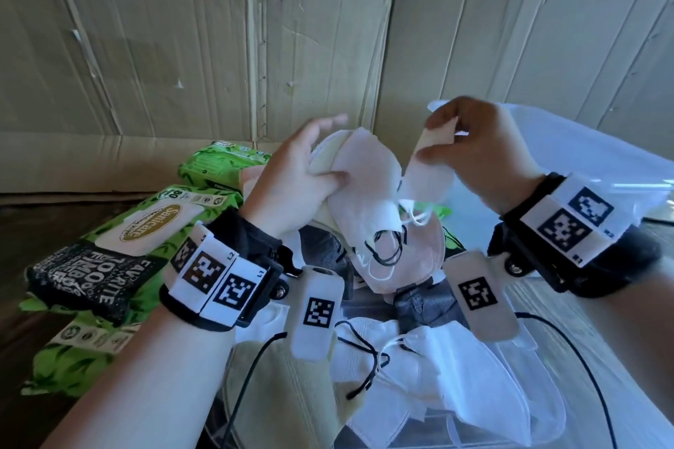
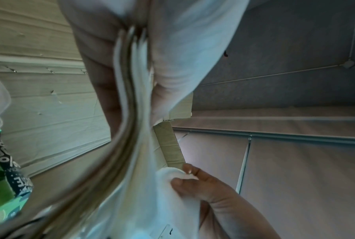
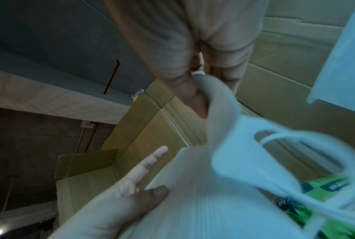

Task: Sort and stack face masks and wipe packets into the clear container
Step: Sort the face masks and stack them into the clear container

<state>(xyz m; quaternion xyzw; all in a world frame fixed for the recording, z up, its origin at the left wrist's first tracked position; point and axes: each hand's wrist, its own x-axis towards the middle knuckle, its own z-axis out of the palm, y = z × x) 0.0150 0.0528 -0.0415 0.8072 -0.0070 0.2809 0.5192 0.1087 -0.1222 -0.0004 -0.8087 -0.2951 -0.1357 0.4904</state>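
My left hand (image 1: 321, 160) grips a stack of white, pink and cream face masks (image 1: 364, 175) above the clear container (image 1: 569, 423); their ear loops dangle below. The stack's edges (image 2: 131, 116) run down the left wrist view. My right hand (image 1: 436, 140) pinches the top corner of one pale mask (image 1: 426, 175), drawn a little apart from the stack. In the right wrist view that mask (image 3: 219, 103) hangs from my right fingers (image 3: 184, 84), with the left hand (image 3: 131, 186) on the stack (image 3: 203, 207) below. Several white masks (image 1: 437, 368) lie in the container.
Green wipe packets (image 1: 153, 226) and a black packet (image 1: 84, 277) are piled to the left, with another green packet (image 1: 222, 160) behind. A clear plastic panel (image 1: 591, 157) stands at the right. Cardboard walls (image 1: 328, 29) close off the back.
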